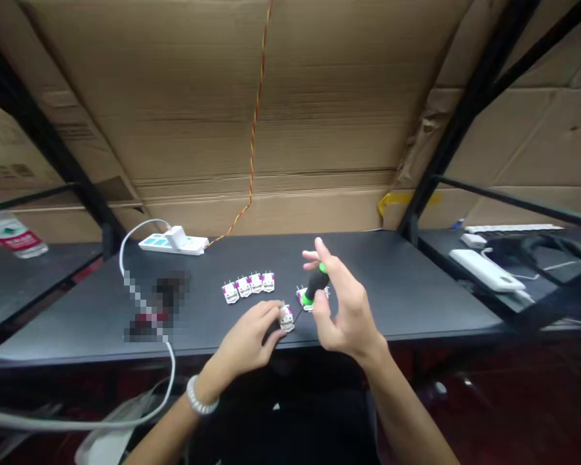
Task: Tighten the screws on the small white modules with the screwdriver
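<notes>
My left hand (256,332) pinches a small white and purple module with metal pins (286,318) near the front edge of the black table. In my right hand (343,307) is a screwdriver (317,283) with a black and green handle, held tilted. Its thin shaft slants down to the left, and the tip meets the right side of the module or lies just beside it; I cannot tell which. Behind the screwdriver lie more such modules (302,297), partly hidden by my right hand. A row of several alike modules (249,286) sits farther back, to the left.
A white power strip (193,245) with a plugged-in charger (176,237) lies at the back left; its white cable (173,368) hangs over the front edge. A twisted red-yellow wire (256,110) runs up the cardboard wall. Black frame posts (465,123) flank the table (377,271).
</notes>
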Motion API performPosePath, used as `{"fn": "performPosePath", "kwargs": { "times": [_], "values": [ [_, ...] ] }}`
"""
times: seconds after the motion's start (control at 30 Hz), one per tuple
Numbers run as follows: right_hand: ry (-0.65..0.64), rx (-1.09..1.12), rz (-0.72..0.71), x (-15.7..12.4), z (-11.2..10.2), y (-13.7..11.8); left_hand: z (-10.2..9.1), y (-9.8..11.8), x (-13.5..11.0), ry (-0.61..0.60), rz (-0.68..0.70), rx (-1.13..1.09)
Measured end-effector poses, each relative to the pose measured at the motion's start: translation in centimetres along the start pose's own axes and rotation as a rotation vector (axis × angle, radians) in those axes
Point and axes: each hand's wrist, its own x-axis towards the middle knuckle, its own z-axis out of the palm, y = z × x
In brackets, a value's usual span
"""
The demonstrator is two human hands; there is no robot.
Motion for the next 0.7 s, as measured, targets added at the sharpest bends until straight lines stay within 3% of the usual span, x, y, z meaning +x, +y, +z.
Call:
{"fn": "performPosePath", "kwargs": {
  "times": [0.2,0.4,0.57,0.7],
  "values": [
    [-0.039,-0.131,-0.009,0.1,0.2,0.2,-0.1,0.1,0.1,-0.010,-0.004,-0.011],
    [-0.109,0.063,0.073,-0.4,-0.4,0.0,0.0,0.0,0.0,0.002,0.023,0.011],
    [-0.160,0.079,0.058,0.1,-0.9,-0.2,0.1,0.0,0.0,0.000,0.036,0.020],
    [-0.115,0.052,0.021,0.3,-0.6,-0.2,0.0,-0.1,-0.1,-0.005,0.037,0.029]
  ]
}}
